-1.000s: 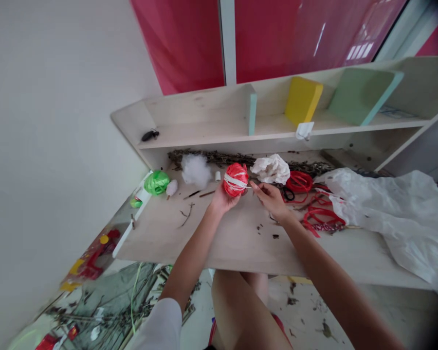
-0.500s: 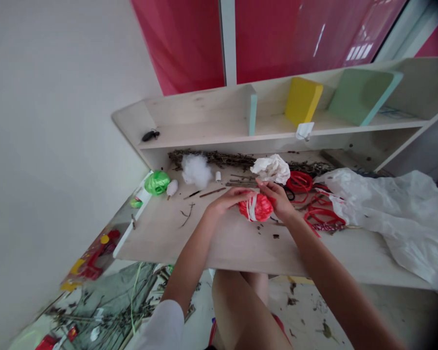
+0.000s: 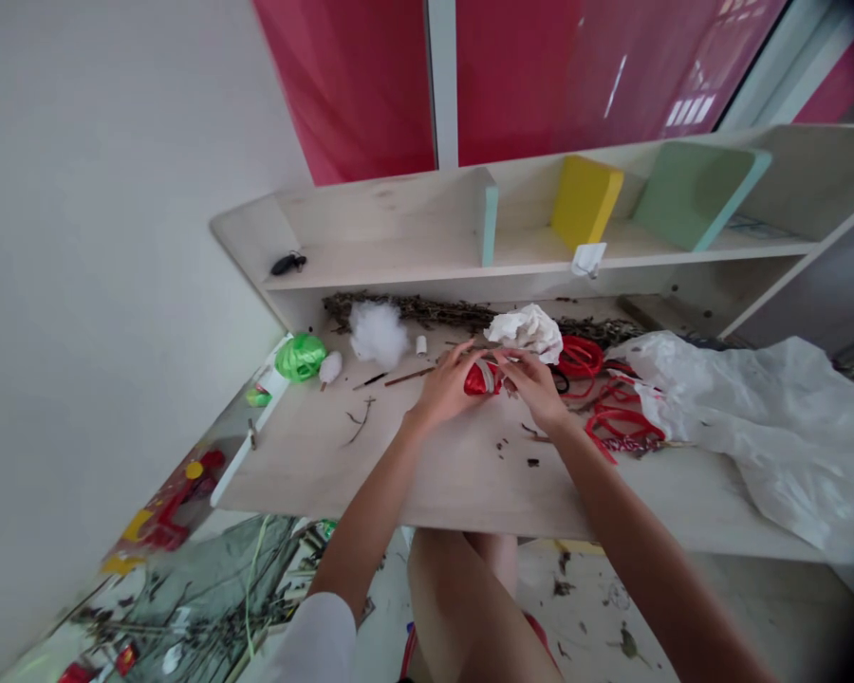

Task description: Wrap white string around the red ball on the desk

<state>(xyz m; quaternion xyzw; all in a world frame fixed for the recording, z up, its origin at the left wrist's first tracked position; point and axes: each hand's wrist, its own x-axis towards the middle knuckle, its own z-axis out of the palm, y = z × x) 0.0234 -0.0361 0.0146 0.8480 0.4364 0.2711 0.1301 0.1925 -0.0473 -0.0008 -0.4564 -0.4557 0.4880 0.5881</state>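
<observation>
A red ball [image 3: 478, 379] of shiny plastic-like strands, with a white band around it, sits between my hands above the desk. My left hand [image 3: 447, 384] curves around its left side, fingers over the top. On the other side my right hand [image 3: 530, 379] grips it with bent fingers, the fingertips meeting near the top. Much of the ball is covered by the fingers. Just behind the hands lies crumpled white paper [image 3: 527, 330]. Thin brown sticks [image 3: 409, 377] and dark crumbs are scattered on the desk [image 3: 313, 455] around them.
To the left lie a green twine ball [image 3: 300, 358], a small white wad on a stick [image 3: 330, 367], white fluff [image 3: 379, 334] and a small white spool [image 3: 421, 345]. On the right are red cords [image 3: 582, 359] and a plastic bag [image 3: 740, 417]. Dry twigs [image 3: 427, 309] line the back under the shelf.
Both hands have moved slightly up and closed further over the red ball, which has turned and now shows less. The view has shifted a little.
</observation>
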